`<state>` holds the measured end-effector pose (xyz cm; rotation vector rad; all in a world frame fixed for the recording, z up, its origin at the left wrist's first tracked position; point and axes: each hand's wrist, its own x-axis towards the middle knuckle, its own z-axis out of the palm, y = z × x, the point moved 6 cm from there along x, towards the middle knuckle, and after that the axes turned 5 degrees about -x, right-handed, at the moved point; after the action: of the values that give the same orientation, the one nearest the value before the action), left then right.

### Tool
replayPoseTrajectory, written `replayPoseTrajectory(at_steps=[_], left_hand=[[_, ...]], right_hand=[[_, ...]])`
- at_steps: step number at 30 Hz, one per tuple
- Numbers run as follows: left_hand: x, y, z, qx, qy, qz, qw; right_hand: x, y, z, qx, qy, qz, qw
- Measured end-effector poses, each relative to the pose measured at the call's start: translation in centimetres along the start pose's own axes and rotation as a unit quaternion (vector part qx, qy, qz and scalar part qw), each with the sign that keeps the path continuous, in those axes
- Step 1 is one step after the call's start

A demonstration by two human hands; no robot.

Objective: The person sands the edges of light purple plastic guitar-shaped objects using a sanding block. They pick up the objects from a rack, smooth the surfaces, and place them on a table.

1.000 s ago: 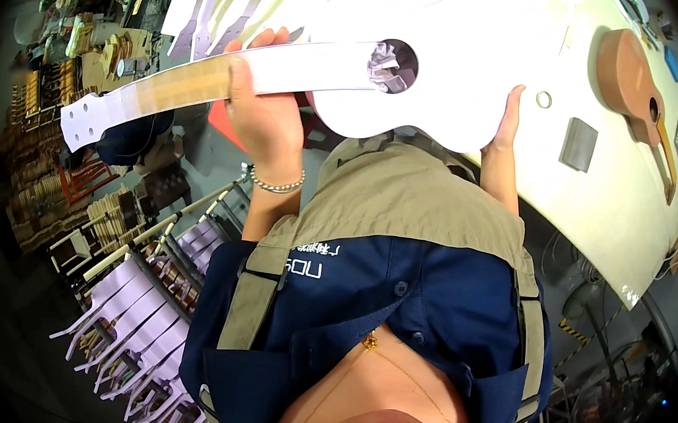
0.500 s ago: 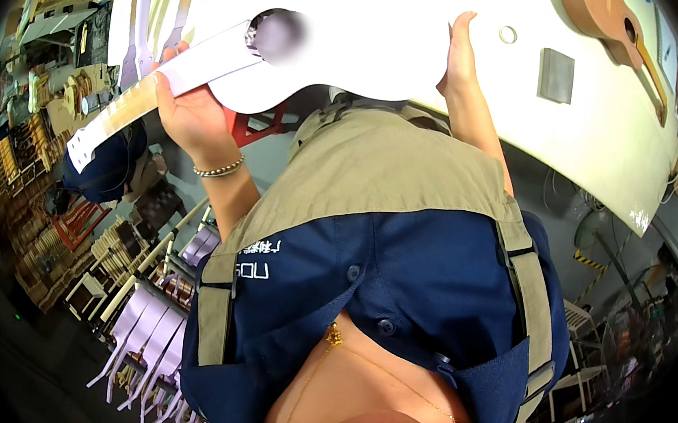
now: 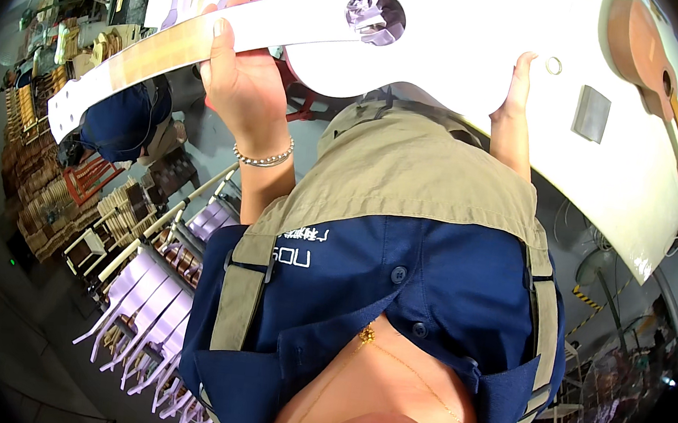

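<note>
A white-to-lilac guitar (image 3: 316, 22) lies slantwise before me, its neck reaching to the left. Tan tape covers a stretch of the neck (image 3: 150, 53) near the headstock. My left hand (image 3: 249, 89) is closed around the neck, thumb on the upper face and fingertips showing past the far edge. Crumpled lilac shapes show inside the round sound hole (image 3: 376, 18). At the body's right end, my right hand (image 3: 515, 98) holds the rim with the thumb raised. Its other fingers are hidden behind the body, whose outline is lost in glare against the white table.
On the white table (image 3: 602, 188) lie a tape ring (image 3: 554, 66), a grey block (image 3: 591, 114) and a brown guitar (image 3: 643, 57). Lilac guitar parts (image 3: 147, 299) hang on a rack at lower left. Another person in a dark cap (image 3: 126, 122) is beyond the headstock.
The guitar has risen and tilted, its neck now larger and its sound hole farther right. Both hands appear farther right and still hold it. The whole view has shifted slightly.
</note>
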<state>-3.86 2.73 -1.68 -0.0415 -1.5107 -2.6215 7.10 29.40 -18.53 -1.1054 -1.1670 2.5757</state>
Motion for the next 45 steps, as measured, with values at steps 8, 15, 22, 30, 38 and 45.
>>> replayPoseTrajectory(at_steps=[8,15,22,30,38,45], left_hand=[[0.6,-0.6,-2.3,-0.046,0.065,-0.013,0.997],[0.9,-0.3,-4.1,-0.052,0.064,-0.013,0.996],[0.8,-0.3,-4.7,-0.062,0.072,-0.018,0.995],[0.5,-0.3,-3.2,-0.059,0.067,-0.023,0.996],[-0.2,1.1,0.5,0.07,-0.037,0.03,0.996],[0.0,2.1,1.2,0.128,-0.142,0.055,0.98]], right_hand=[[-1.5,-1.3,1.3,-0.034,-0.041,-0.021,0.998],[-1.9,-1.7,2.1,-0.029,-0.078,-0.033,0.996],[-3.4,-2.6,2.9,-0.054,-0.084,-0.031,0.994],[-1.7,-1.8,1.2,-0.04,-0.053,-0.025,0.998],[-0.7,-0.3,-0.5,-0.037,-0.086,0.072,0.993],[-0.1,2.4,-2.1,-0.087,-0.138,0.08,0.983]])
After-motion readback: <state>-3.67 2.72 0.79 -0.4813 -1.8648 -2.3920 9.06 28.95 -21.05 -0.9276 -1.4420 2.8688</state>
